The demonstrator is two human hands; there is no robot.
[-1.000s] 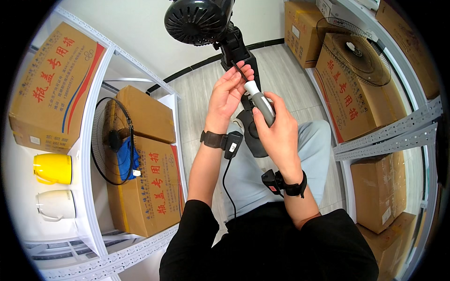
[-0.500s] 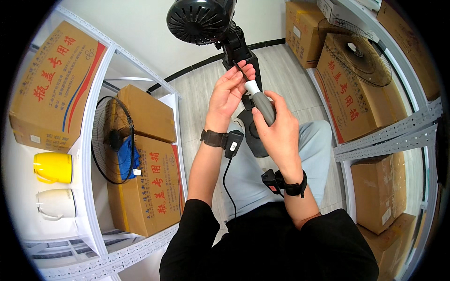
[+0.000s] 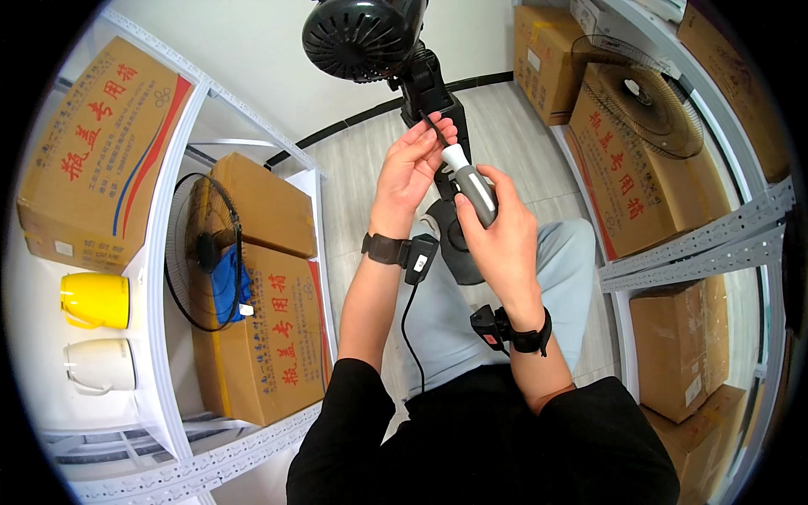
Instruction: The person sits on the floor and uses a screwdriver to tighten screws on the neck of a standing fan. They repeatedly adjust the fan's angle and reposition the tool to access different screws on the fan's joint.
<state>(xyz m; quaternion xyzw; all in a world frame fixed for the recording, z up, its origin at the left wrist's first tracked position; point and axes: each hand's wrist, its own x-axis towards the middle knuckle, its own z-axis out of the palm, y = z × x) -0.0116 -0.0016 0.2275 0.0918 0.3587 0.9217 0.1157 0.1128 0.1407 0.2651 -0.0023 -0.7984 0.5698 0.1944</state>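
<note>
Ctns [image 3: 261, 345] L+R; blk fan [image 3: 362, 46] ahead

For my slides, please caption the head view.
Right hand holding a screwdriver, left hand at its dark shaft, near a black fan.

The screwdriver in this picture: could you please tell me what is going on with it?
A person holds the screwdriver by its grey handle in the right hand. The left hand, palm up, has its fingers at the dark shaft; how firmly they grip is unclear. The shaft points toward the black fan stand, but I cannot tell whether the tip touches it. Wire guards are by the boxes on both sides: left and right.
</note>
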